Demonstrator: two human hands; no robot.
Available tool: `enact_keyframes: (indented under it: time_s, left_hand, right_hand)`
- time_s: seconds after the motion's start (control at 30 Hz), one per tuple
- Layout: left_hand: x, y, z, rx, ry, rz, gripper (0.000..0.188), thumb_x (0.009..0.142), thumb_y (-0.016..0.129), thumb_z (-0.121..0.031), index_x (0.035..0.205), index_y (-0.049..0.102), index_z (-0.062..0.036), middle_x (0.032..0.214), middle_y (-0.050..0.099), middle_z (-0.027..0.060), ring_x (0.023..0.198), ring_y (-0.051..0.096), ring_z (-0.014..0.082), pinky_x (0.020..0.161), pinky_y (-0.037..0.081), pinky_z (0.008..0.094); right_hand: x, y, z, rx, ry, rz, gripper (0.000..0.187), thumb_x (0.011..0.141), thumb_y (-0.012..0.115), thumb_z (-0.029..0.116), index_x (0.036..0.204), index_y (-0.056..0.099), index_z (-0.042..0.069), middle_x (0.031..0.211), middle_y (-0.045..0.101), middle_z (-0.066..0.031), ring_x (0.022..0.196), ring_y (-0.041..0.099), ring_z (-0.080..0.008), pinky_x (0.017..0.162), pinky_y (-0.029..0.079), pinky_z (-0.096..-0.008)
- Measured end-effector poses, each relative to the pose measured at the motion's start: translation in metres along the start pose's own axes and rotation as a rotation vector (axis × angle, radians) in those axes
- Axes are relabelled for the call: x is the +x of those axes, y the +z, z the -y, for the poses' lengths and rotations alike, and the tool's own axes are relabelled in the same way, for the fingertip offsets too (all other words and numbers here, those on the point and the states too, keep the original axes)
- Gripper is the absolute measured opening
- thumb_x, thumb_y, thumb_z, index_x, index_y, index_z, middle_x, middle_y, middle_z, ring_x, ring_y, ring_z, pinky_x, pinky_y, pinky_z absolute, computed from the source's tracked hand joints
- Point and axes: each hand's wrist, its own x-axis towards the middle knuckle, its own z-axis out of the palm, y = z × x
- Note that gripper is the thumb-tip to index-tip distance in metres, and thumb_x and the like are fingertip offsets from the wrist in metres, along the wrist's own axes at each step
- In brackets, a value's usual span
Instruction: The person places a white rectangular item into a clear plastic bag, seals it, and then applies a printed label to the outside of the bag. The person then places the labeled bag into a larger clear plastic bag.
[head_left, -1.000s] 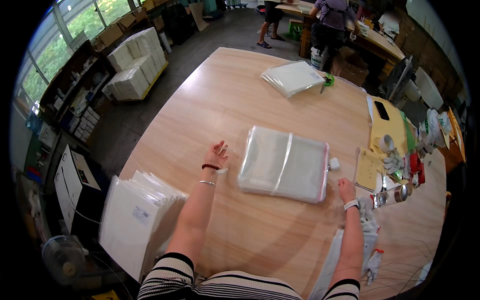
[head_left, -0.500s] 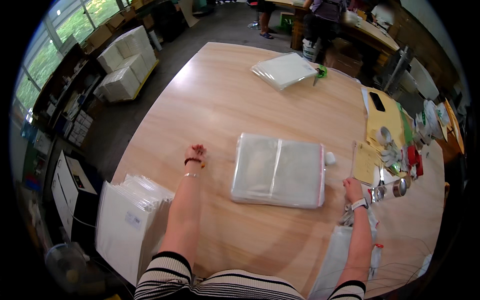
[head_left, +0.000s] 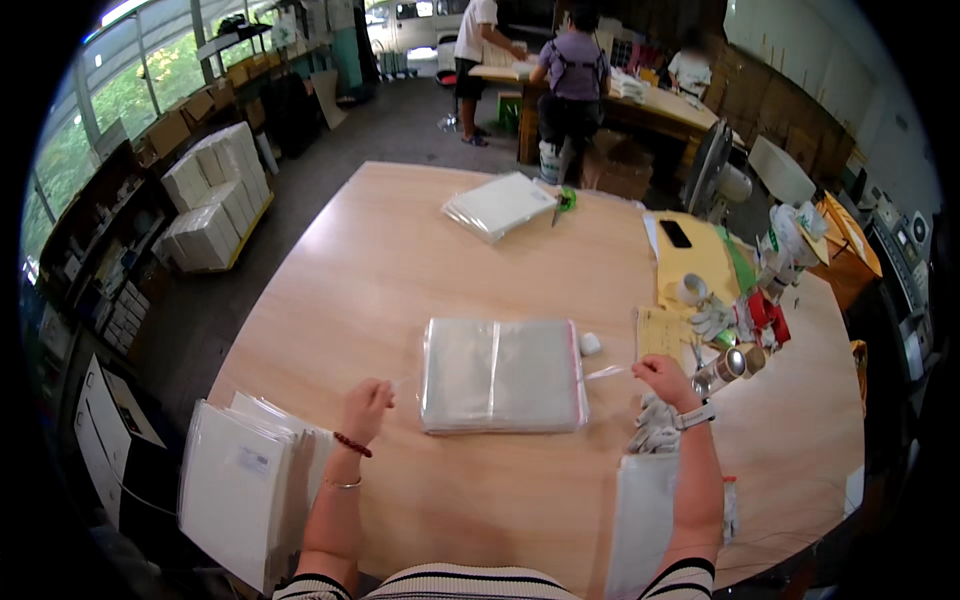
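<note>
A thick stack of clear plastic bags (head_left: 458, 375), with a pale band across its middle and a pink-red edge on the right, lies flat on the table. Left of it is my left hand (head_left: 369, 408), fingers pinched; a faint clear wisp shows at the fingertips, but what they hold is hard to make out. To the right, my right hand (head_left: 664, 380) is closed on the end of a thin clear plastic strip (head_left: 605, 372) that reaches to the stack's edge. A small white rounded case (head_left: 590, 343) sits by the stack's upper right corner. Grey-white gloves (head_left: 655, 425) lie beneath my right wrist.
White packs in clear bags (head_left: 235, 470) stand at the near left, another pile (head_left: 503, 203) at the far edge beside green-handled scissors (head_left: 567, 200). Tape rolls (head_left: 690, 289), a phone (head_left: 676, 234) and a bottle (head_left: 720, 372) crowd the right. Several people work at a table (head_left: 660, 101) beyond.
My head view has tilted up, showing more of the room. Both hands are now raised beside the stack; a clear strip has come into view at my right hand.
</note>
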Motion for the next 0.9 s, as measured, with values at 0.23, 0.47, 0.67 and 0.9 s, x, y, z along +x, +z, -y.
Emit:
enact_keyframes:
  time_s: [0.23, 0.47, 0.67, 0.9]
  left_hand:
    - [0.071, 0.083, -0.066, 0.31, 0.348, 0.424, 0.024, 0.078, 0.051, -0.017, 0.067, 0.056, 0.0038, 0.109, 0.047, 0.0112, 0.08, 0.054, 0.0221, 0.066, 0.045, 0.0302]
    - [0.097, 0.123, -0.065, -0.025, 0.077, 0.746, 0.02, 0.078, 0.053, -0.018, 0.087, 0.056, -0.0005, 0.078, 0.057, 0.0045, 0.072, 0.05, 0.0118, 0.068, 0.041, 0.026]
    - [0.102, 0.149, -0.044, -0.341, -0.24, 0.428, 0.031, 0.078, 0.053, -0.03, 0.068, 0.054, -0.0001, 0.059, 0.047, 0.0008, 0.055, 0.043, 0.0083, 0.051, 0.036, 0.0234]
    - [0.101, 0.175, -0.021, -0.32, -0.219, 0.264, 0.038, 0.079, 0.051, -0.033, 0.073, 0.056, 0.0044, 0.066, 0.053, 0.0051, 0.061, 0.048, 0.0109, 0.055, 0.039, 0.0257]
  right_hand:
    - [0.067, 0.094, 0.084, -0.147, -0.292, 0.114, 0.027, 0.077, 0.046, 0.024, 0.075, 0.057, -0.001, 0.074, 0.057, -0.0181, 0.069, 0.054, -0.0302, 0.061, 0.041, -0.0365]
    - [0.113, 0.139, 0.09, 0.0, -0.24, 0.17, 0.028, 0.076, 0.045, 0.023, 0.073, 0.056, -0.002, 0.062, 0.056, -0.012, 0.057, 0.052, -0.0189, 0.053, 0.041, -0.0299]
    - [0.084, 0.142, 0.061, 0.513, -0.113, -0.397, 0.018, 0.076, 0.051, 0.016, 0.083, 0.056, 0.0, 0.07, 0.057, -0.0065, 0.063, 0.054, -0.0131, 0.052, 0.042, -0.0252]
    - [0.078, 0.203, 0.057, 0.579, -0.099, -0.295, 0.015, 0.071, 0.061, 0.008, 0.083, 0.056, 0.0, 0.076, 0.057, -0.0047, 0.065, 0.053, -0.0114, 0.056, 0.042, -0.0227]
